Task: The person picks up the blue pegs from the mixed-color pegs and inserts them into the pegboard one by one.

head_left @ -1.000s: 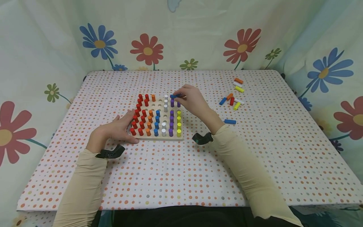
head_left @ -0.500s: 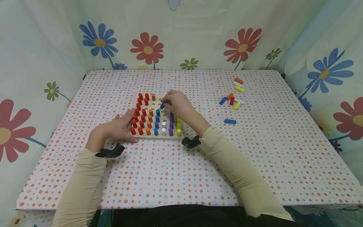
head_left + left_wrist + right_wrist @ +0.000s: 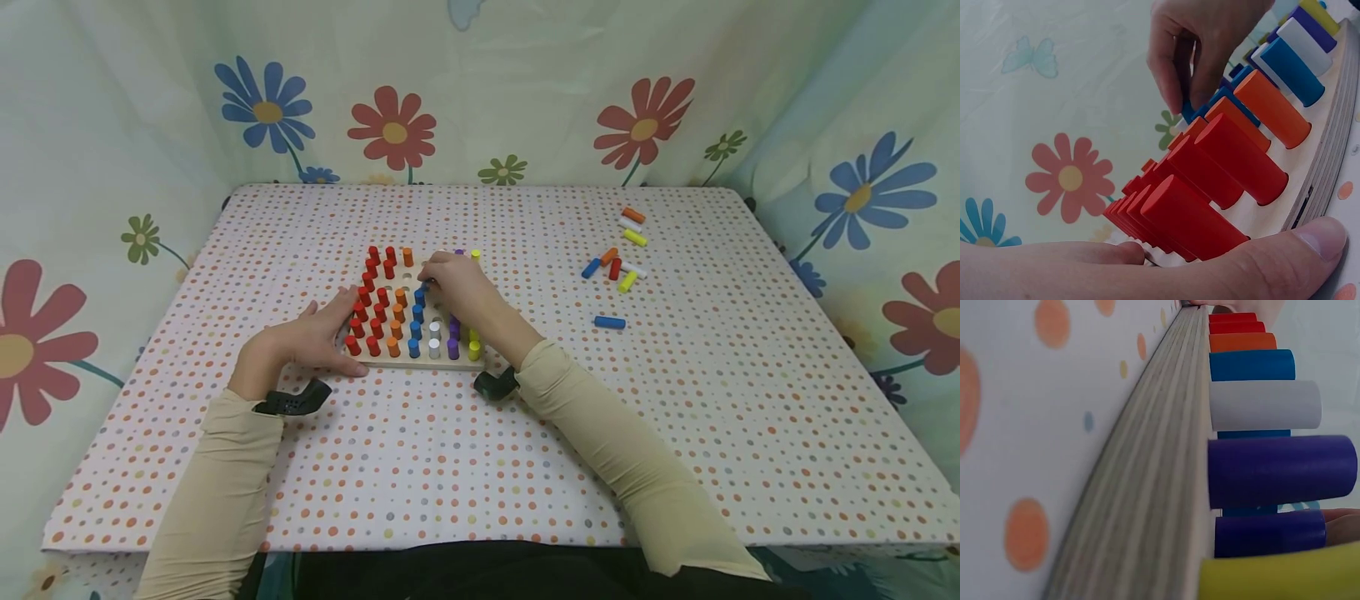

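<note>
A wooden pegboard stands on the table with columns of red, orange, blue, white, purple and yellow pegs upright in it. My right hand is over the board's middle, pinching a blue peg between thumb and fingers. That peg is at the far end of the blue column, its lower end hidden in the head view. Along the board's left side rests my left hand, its thumb against the front edge. Some white, purple and yellow pegs are hidden behind my right hand and forearm.
To the right of the board lie several loose pegs: a blue peg nearest, a mixed-colour cluster with a red peg, and an orange peg farther back beside white and yellow ones. A dotted cloth covers the table.
My right hand has moved left and nearer, from the board's far right corner to the blue column, tilting the blue peg from sideways toward upright. My left hand has stayed in place.
</note>
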A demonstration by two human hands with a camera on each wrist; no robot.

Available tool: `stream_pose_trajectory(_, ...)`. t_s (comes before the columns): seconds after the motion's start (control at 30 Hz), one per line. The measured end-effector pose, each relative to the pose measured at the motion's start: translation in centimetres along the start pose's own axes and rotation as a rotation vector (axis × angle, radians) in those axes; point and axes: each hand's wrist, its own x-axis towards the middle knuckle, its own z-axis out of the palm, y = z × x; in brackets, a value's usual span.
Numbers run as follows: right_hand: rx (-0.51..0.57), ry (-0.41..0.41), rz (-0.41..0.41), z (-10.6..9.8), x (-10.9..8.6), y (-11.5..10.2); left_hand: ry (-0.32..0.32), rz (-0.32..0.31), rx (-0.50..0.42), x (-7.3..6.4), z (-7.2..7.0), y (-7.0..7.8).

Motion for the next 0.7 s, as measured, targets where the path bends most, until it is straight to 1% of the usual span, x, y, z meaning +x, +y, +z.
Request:
stream_pose_trajectory(0.2, 0.016, 0.011, -0.056, 0.55, -0.1, -0.01, -0.002, -0.002, -0.004, -0.16, -0.11, 0.3)
stream_pose_trajectory(0.33, -0.008, 0.008, -0.063, 0.64, -0.16, -0.09, -0.001, -0.008, -0.001, -0.19, -0.11, 0.5)
stream_pose_trajectory(0.47, -0.036, -0.048, -0.022, 0.46, -0.11, -0.39, -0.003, -0.014, 0.001, -0.24, -0.2, 0.66)
stream_pose_trajectory(0.57, -0.071, -0.116, 0.009, 0.43, -0.05, -0.58, -0.005, -0.016, 0.005, -0.27, -0.24, 0.69)
stream_pose_trajectory(0.7, -0.129, -0.193, -0.001, 0.44, -0.01, -0.78, -0.007, -0.024, 0.007, -0.16, -0.12, 0.49)
